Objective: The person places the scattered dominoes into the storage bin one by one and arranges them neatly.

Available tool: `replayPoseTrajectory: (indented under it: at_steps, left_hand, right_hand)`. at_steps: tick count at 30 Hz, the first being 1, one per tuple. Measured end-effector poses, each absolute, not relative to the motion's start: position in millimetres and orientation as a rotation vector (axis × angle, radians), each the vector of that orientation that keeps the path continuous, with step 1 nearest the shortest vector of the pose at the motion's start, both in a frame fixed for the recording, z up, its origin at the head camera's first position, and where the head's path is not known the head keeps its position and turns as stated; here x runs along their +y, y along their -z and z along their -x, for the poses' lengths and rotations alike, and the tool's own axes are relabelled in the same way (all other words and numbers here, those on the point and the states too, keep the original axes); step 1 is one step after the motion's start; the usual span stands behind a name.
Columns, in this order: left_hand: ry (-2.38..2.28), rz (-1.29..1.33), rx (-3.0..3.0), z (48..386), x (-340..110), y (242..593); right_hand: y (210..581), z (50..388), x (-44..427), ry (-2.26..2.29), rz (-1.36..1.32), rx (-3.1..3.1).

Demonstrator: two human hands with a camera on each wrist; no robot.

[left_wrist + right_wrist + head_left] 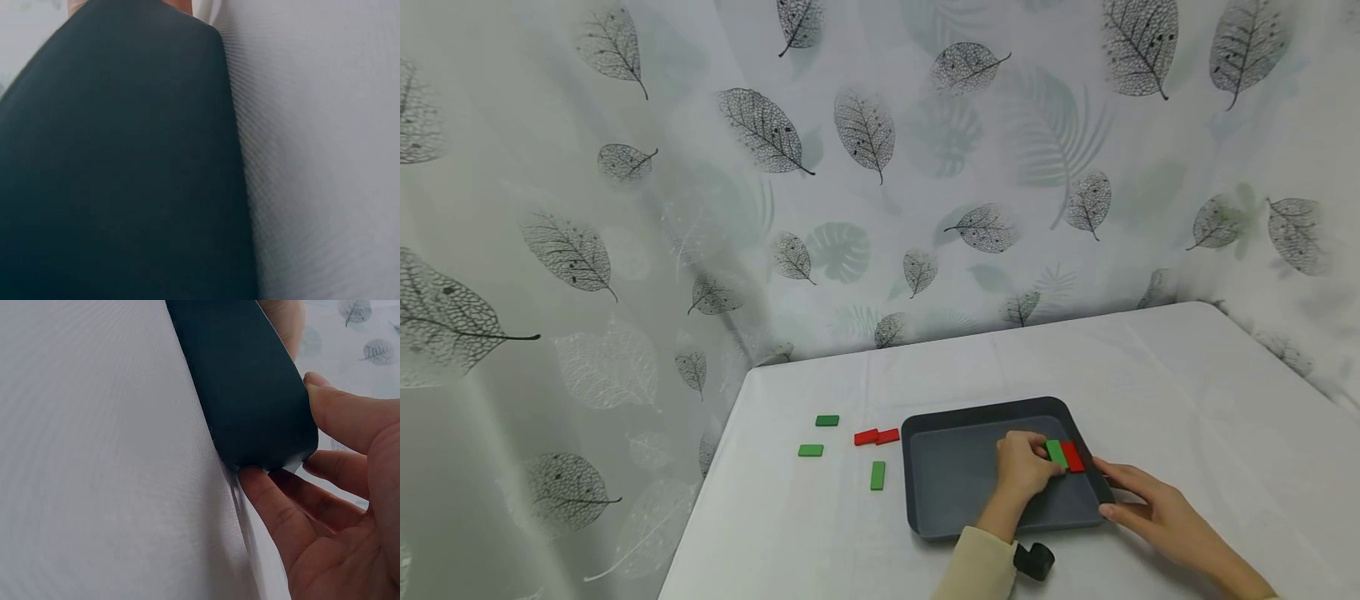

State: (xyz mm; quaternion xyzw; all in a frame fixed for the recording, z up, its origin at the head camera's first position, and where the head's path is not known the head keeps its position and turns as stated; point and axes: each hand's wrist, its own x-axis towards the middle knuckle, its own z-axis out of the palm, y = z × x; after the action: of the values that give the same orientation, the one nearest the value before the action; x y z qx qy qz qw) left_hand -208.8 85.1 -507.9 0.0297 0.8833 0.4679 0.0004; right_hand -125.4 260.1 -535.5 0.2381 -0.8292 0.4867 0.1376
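Right hand grips tray at side wall; left hand pinches green block. Block likely light, stiff; hold by edges.

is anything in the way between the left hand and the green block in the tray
Nothing visible: the left hand is right at the green block. The red block lies on the block's other side.

Here's the white, cloth-covered desk, rounded at its far right corner, and past it runs a white fabric curtain busy with grey skeleton leaves and pale green fronds! It spans the far side and both left and right, softly creased on the left.
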Motion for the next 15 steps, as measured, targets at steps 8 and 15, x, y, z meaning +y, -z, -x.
replayPoseTrajectory:
  at_steps: [8, 15]
  left_hand:
    - [-1.415, -0.163, 2.811, 209.1, 85.1, 507.9]
    - [-1.367, -0.189, 2.828, 209.1, 85.8, 508.5]
  right_hand:
    - [535.4, 125.0, 260.3, -1.409, -0.699, -2.388]
    - [535.4, 124.8, 260.2, -1.405, -0.700, -2.382]
